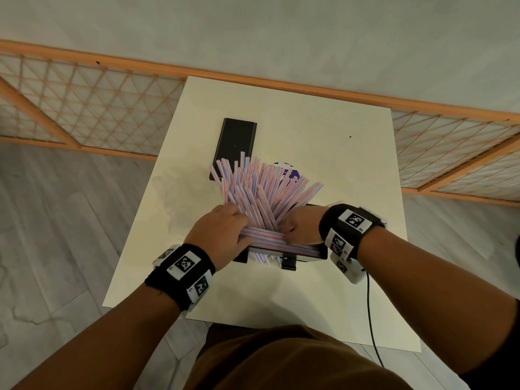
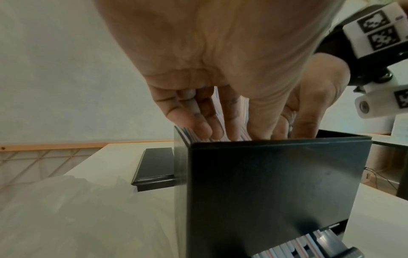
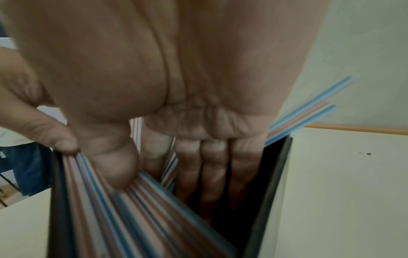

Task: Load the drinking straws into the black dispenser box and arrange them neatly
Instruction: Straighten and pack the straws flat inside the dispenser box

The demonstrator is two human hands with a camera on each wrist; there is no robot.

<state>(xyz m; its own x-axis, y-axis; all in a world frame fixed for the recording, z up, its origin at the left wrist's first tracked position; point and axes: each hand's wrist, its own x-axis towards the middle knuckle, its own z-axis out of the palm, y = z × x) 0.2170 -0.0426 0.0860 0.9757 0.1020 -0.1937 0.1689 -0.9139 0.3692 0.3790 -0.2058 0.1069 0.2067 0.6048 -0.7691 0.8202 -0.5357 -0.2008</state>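
On the white table, close to the person's body, stood the black dispenser box, and most of the drinking straws were already in or over it. One layer lay flat along the box's length; a larger sheaf stood splayed out of the top like a fan, leaning away from the person. A few ends showed at the slot low on the box front.

The left hand pressed on the near layer with its fingers nearly straight and close together, tips dipping inside the rim. The right hand had its fingers reaching straight down into the box beside the upright sheaf, while its thumb bore on the flat straws; it seemed to be steering, not gripping.

The straws looked light, thin, smooth and springy, so I judged they would slide past one another and flick loose if squeezed at one point. Better to gather the fan with both flat palms near its base and lay it down. Behind the box lay a flat black lid.
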